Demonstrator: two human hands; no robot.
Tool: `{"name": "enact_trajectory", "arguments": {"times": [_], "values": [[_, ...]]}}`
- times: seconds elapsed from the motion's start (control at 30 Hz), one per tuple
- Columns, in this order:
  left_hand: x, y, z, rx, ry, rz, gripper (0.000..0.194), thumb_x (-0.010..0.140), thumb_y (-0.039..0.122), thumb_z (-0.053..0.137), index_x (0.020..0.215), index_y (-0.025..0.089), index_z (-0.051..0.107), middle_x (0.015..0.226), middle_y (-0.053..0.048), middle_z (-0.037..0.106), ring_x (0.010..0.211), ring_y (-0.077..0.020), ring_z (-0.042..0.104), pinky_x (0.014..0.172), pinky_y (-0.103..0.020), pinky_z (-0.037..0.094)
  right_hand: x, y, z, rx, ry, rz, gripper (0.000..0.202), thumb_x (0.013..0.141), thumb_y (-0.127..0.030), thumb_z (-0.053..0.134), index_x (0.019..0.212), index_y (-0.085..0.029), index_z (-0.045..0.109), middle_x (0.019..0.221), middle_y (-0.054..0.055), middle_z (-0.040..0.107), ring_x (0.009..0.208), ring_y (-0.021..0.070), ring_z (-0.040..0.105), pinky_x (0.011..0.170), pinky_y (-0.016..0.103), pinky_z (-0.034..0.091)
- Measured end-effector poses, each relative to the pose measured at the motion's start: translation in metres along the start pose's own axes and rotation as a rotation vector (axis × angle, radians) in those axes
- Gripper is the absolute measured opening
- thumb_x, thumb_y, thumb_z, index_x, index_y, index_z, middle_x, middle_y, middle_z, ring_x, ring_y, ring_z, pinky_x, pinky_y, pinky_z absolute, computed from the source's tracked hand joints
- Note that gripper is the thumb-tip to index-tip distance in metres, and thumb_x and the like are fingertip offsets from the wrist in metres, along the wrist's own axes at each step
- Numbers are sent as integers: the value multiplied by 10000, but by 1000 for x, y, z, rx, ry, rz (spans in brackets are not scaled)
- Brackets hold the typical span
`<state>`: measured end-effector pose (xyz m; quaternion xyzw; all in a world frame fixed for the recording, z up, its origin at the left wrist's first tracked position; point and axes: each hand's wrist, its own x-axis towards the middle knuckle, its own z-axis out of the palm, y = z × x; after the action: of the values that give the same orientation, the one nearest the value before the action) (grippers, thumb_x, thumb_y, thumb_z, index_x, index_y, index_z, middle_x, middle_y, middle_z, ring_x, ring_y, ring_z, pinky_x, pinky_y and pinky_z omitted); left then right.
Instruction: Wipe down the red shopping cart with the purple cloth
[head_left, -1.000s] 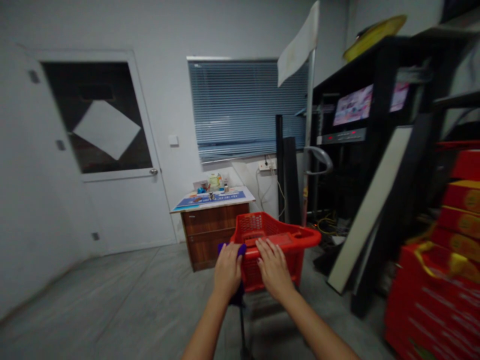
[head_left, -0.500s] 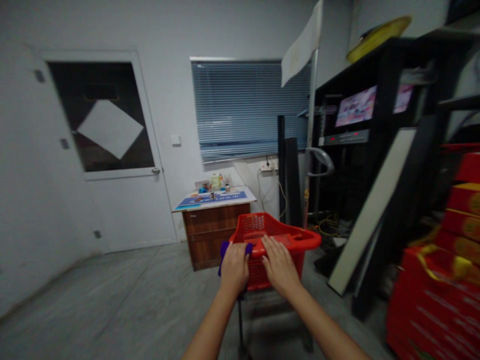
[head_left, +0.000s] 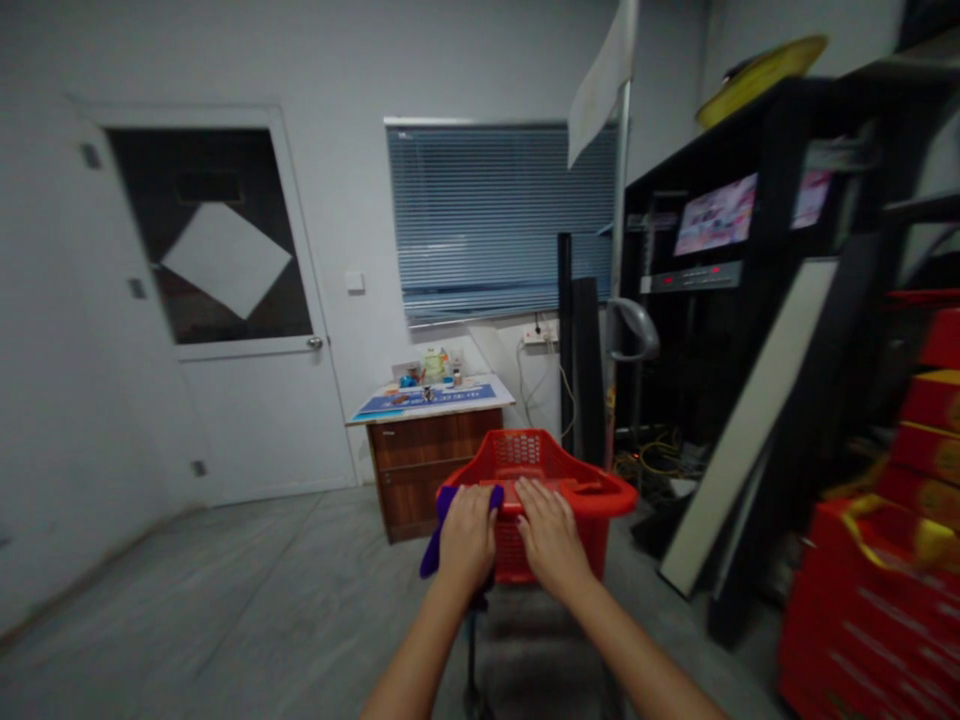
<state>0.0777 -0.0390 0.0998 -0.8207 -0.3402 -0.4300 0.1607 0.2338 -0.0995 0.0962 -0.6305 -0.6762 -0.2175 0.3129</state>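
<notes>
Door: white-framed door w/ dark glass pane [head_left: 255,430], looks shut, far L, well apart from hands.
Cabinet: brown wood drawer cabinet [head_left: 439,465], near basket's far L side; small bottles & bits [head_left: 439,375] loose on top. Could tip or spill if cart bumps it, e.g. pushed fwd w/ poor aim.
Cloth: purple soft cloth [head_left: 437,540], bunched under left hand [head_left: 469,530], loose end hanging off L. Might slip or snag on dark frame below if grip slackens.
L hand: fingers curled down, clamped on cloth against basket's near rim, L part.
Basket: red perforated plastic cart basket [head_left: 615,500], directly ahead, under both hands; inside only partly visible.
R hand: right hand [head_left: 553,535], just beside L but apart, fingers laid over near rim; can't tell if gripping or just resting, underside hidden. Uneven push could swing cart off line.
Boards: long cream & dark boards [head_left: 750,430], leaning, R of basket; may slide if basket's R corner clips them on a wide turn.
Boxes: stacked red-and-yellow cartons [head_left: 930,400], far R; similar knock risk.
</notes>
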Motion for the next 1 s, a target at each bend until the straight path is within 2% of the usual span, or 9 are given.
{"name": "enact_trajectory", "arguments": {"times": [0.17,0.3,0.43,0.57,0.67,0.77,0.9,1.0], "values": [[-3,-17,-13,-2,-4,-36,314,927,145,399,1202,154,550,1161,-109,655,1116,-239,593,1079,-494,400,-1,1,-2,0,-1,-3,509,922,-203,377,1430,-196,412,1469,44,445,1365,189,369,1130,402,246],[0,-8,-7,26,38,-104,293,924,144,394,1156,140,573,1120,-126,663,1096,-252,601,1051,-500,423,-1,-2,-2,0,-16,8,507,920,-205,377,1425,-178,416,1471,43,441,1366,195,366,1134,405,239],[8,3,-3,2,-8,-66,289,930,159,396,1154,142,578,1092,-119,677,1053,-243,621,1027,-485,450,-1,0,-2,-2,-17,13,511,921,-207,378,1431,-182,407,1474,42,437,1370,192,359,1136,406,238],[7,-6,-12,-16,-56,-49,284,948,171,381,1154,164,578,1082,-94,682,1042,-222,622,1059,-490,419,-2,5,-3,-3,-16,5,506,924,-205,373,1427,-187,412,1475,40,438,1367,187,361,1139,404,234],[4,-14,-15,13,1,-85,284,949,174,375,1140,158,585,1087,-105,680,1051,-233,621,1077,-516,393,-2,3,-3,-2,-1,-2,509,920,-199,371,1428,-194,413,1466,48,449,1366,190,365,1133,406,243],[6,-9,-12,23,32,-111,287,936,159,379,1114,150,604,1063,-118,686,1036,-245,630,1061,-512,412,-1,-2,-2,-1,11,10,514,918,-193,369,1429,-201,412,1462,51,456,1365,199,367,1130,417,247],[14,2,-8,-6,-23,-69,285,934,166,384,1107,150,609,1027,-107,698,996,-241,641,1022,-491,452,-1,-4,-1,0,14,20,529,914,-192,370,1442,-206,396,1463,57,453,1358,210,377,1127,431,245],[15,-2,-12,-38,-64,-25,286,945,183,385,1144,165,589,1053,-87,697,1013,-225,636,1025,-469,455,-1,-1,-4,4,9,8,527,916,-187,363,1442,-202,396,1465,55,450,1359,203,375,1130,424,238]]}}
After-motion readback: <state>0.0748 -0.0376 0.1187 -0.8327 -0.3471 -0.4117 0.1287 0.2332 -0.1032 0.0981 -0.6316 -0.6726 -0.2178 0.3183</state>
